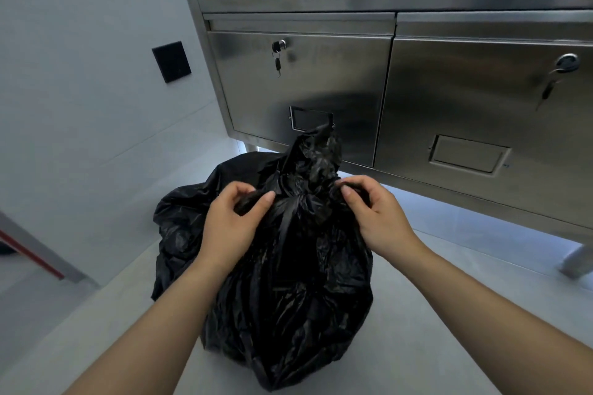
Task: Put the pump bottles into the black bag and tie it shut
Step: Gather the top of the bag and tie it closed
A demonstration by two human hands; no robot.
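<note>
- The bag (288, 282) sits on the floor (449, 314) before me, my hands at its neck.
- A cabinet (417, 90) stands behind it.
- A wall (80, 74) lies left.

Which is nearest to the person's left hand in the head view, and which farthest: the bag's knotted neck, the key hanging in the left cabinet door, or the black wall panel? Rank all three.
From the left hand:
1. Knotted neck of the black bag, just right of the fingers.
2. Black wall panel, up on the left wall.
3. Hanging key, on the left cabinet door behind the bag.
The panel and the key are close to call.
</note>
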